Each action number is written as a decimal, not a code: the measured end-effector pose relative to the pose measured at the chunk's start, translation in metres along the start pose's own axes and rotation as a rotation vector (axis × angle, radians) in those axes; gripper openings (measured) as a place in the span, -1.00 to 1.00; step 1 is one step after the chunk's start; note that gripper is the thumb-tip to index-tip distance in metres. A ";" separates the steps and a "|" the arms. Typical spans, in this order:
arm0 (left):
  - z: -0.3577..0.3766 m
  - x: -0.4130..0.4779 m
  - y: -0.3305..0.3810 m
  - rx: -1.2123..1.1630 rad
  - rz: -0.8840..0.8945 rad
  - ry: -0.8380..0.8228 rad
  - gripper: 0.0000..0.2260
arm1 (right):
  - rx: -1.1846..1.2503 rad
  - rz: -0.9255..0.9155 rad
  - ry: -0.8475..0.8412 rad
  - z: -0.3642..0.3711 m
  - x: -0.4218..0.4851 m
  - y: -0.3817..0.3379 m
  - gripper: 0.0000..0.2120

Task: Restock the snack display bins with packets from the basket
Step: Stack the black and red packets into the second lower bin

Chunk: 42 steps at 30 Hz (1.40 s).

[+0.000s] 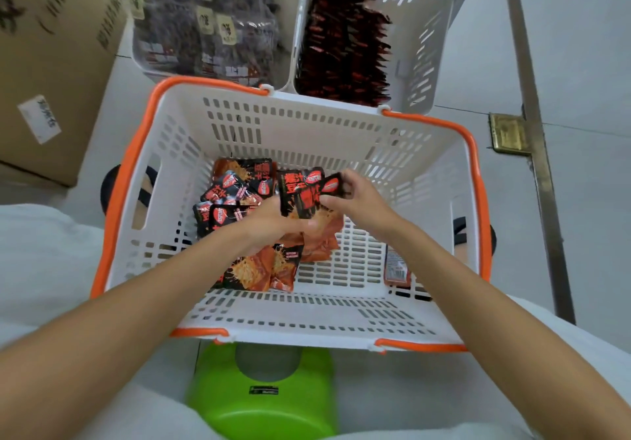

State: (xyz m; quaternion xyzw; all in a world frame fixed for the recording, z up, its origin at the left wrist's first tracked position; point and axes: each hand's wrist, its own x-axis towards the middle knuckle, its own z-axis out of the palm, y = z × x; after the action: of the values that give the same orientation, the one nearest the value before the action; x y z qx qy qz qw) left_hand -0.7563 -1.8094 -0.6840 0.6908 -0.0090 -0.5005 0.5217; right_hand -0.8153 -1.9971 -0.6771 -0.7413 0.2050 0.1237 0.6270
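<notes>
My right hand (358, 197) pinches a small packet (333, 185) against the stack (298, 197) that my left hand (273, 222) seems to grip, mid-basket (341, 316). It's a loose hold, so slick packets could slide out before they reach the bin (433, 40).

The top edge cuts off the left bin (143, 60) and right bin (433, 30), blur smears the print on the left bin's dark packets (211, 23), and the cardboard box (58, 74) runs off the left edge, its label (39, 118) unreadable. The left hand (269, 222) has its fingertips blurred against the loose packets (235, 193), so its grip cannot be made out; the right hand (362, 197) covers part of the small packet (333, 185) it pinches, and the basket (341, 318) hides the far end of the green stool (263, 402)
</notes>
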 end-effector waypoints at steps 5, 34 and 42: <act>0.001 -0.004 -0.001 -0.002 0.039 0.101 -0.87 | -1.342 0.228 -0.055 -0.053 -0.016 0.062 -0.19; -0.011 0.002 0.018 -0.427 0.009 0.012 -0.70 | 0.039 0.128 0.071 0.029 -0.020 -0.023 -0.58; -0.001 0.010 0.013 -0.412 0.060 0.234 -0.71 | -0.128 0.051 0.241 0.031 -0.005 -0.024 -0.56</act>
State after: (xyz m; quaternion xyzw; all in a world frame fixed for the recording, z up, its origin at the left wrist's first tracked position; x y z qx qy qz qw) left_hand -0.7441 -1.8196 -0.6817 0.6224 0.1334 -0.3927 0.6638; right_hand -0.8068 -1.9626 -0.6598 -0.7838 0.2893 0.0626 0.5460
